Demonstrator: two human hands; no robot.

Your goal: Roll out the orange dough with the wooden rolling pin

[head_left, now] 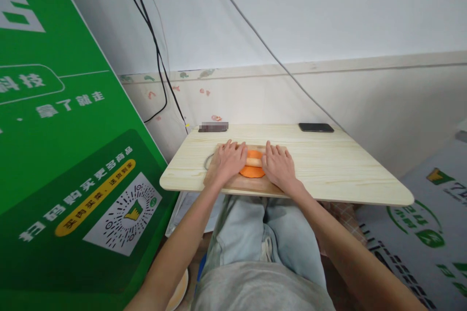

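On the table [346, 165], a board [245, 184] lies at the near edge, with a phone [316, 127] behind it to the right at the far edge. On the board a roller [254, 161] lies across a disc [251, 172].

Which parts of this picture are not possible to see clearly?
Head view: both ends of the rolling pin are under the left hand and the right hand.
Head view: the orange dough is partly covered by them.
Head view: the dark item at the far edge of the table is blurred.
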